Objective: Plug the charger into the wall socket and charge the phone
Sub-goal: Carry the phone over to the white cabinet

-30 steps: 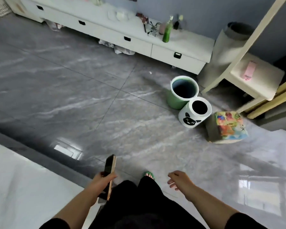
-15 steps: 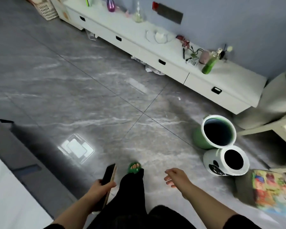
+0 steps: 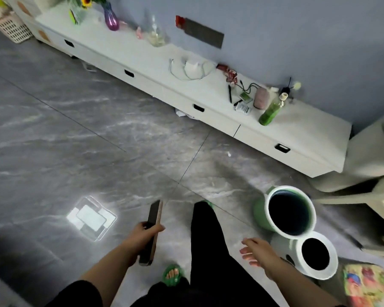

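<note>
My left hand (image 3: 145,232) grips a dark phone (image 3: 153,227) edge-on, low in the view over the grey floor. My right hand (image 3: 258,253) hangs loose and holds nothing, fingers apart, just left of the white bin. A white charger with its coiled cable (image 3: 191,68) lies on top of the long white cabinet (image 3: 208,116) against the blue wall, far ahead of both hands. A dark rectangular panel (image 3: 203,34) is fixed on the wall above the charger; I cannot tell whether it is a socket.
A green bin (image 3: 285,210) and a white bin (image 3: 313,254) stand on the floor at right, beside a colourful cushion (image 3: 368,285). A green bottle (image 3: 271,111), small cables, a purple vase (image 3: 111,19) and a glass jar sit on the cabinet. A wooden frame stands far right.
The view has swung left and forward, so the cabinet top and charger now show. My left hand still holds the phone; my legs have stepped on.
</note>
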